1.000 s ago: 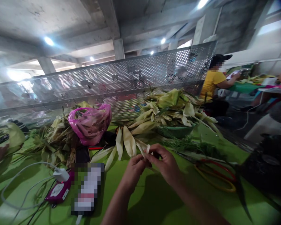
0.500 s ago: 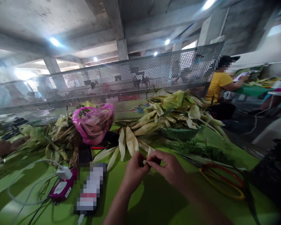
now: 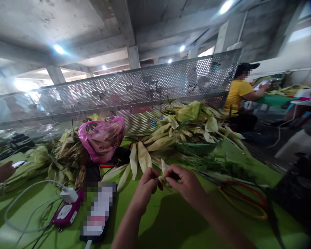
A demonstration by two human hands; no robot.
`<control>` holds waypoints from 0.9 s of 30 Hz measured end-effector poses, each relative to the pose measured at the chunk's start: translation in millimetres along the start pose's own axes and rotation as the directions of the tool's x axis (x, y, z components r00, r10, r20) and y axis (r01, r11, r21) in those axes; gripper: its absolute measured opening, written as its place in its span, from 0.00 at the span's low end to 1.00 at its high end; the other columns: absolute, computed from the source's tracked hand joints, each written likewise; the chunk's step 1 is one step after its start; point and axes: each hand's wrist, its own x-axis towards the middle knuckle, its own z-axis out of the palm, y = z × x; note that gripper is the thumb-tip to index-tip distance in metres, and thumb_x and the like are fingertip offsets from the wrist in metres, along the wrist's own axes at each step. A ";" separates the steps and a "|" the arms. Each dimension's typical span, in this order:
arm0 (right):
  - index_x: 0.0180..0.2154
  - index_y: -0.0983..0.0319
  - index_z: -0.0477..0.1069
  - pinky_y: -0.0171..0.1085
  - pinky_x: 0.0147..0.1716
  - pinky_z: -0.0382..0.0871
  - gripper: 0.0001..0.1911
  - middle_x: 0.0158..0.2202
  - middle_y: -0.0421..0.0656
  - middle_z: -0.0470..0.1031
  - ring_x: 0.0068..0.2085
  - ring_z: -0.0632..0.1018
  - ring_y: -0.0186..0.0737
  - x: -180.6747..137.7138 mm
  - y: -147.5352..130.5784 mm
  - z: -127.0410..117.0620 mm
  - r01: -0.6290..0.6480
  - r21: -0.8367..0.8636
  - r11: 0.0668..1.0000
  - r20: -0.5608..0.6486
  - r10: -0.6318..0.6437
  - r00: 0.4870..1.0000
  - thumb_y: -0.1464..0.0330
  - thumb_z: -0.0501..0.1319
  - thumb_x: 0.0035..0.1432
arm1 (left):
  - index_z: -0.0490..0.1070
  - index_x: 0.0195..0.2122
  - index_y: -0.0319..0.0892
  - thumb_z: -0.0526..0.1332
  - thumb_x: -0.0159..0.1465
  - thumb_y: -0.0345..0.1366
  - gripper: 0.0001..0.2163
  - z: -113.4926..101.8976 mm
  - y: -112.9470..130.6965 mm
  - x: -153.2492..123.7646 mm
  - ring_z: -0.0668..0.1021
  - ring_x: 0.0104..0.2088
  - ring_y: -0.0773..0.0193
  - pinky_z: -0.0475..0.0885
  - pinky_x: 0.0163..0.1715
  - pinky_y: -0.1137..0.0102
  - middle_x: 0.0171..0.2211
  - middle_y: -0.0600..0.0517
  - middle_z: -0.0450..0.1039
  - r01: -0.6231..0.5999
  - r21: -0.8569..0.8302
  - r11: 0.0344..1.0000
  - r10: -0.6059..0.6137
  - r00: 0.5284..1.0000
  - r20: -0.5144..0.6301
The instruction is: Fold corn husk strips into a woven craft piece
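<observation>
Over the green table, my left hand (image 3: 147,186) and my right hand (image 3: 182,180) meet, fingertips almost touching. Between them is a small twisted piece of pale corn husk (image 3: 161,178), pinched from both sides. One end of the husk sticks up above the fingers. Just behind my left hand lie long cream husk strips (image 3: 144,157). A large heap of corn husks (image 3: 194,128) rises from a green basket (image 3: 197,148) beyond my right hand. The undersides of my fingers are partly hidden.
On the left are a phone (image 3: 97,211) with a cable, a purple power strip (image 3: 67,211), a pink plastic bag (image 3: 102,138) and another person's hand (image 3: 1,174). Red and yellow rings (image 3: 245,200) lie right. A perforated metal screen (image 3: 145,93) stands behind; a person in yellow (image 3: 238,91) sits beyond.
The husk between my fingers now shows more, its end standing up. My fingertips have shifted slightly around it. At far left the other person's hand has moved lower, and a light-coloured device shows beside it.
</observation>
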 end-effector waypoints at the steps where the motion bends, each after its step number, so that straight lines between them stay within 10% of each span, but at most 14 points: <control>1: 0.29 0.58 0.72 0.32 0.27 0.65 0.03 0.26 0.37 0.72 0.28 0.72 0.36 -0.1 -0.5 0.0 -0.006 0.014 1.000 -0.003 0.007 1.000 0.71 0.60 0.54 | 0.66 0.33 0.43 0.58 0.55 0.33 0.04 0.5 0.5 -0.1 0.58 0.21 0.70 0.49 0.23 0.73 0.22 0.56 0.70 -0.004 -0.001 1.000 0.004 1.000 0.005; 27: 0.43 0.57 0.70 0.39 0.39 0.69 0.13 0.38 0.43 0.79 0.39 0.79 0.43 -8.4 -2.7 6.9 0.282 -0.350 0.893 0.093 -0.267 0.959 0.77 0.53 0.62 | 0.68 0.31 0.42 0.64 0.56 0.32 0.05 4.9 -14.4 2.3 0.69 0.33 0.64 0.64 0.35 0.70 0.29 0.54 0.68 -0.157 0.011 0.988 0.157 0.988 0.010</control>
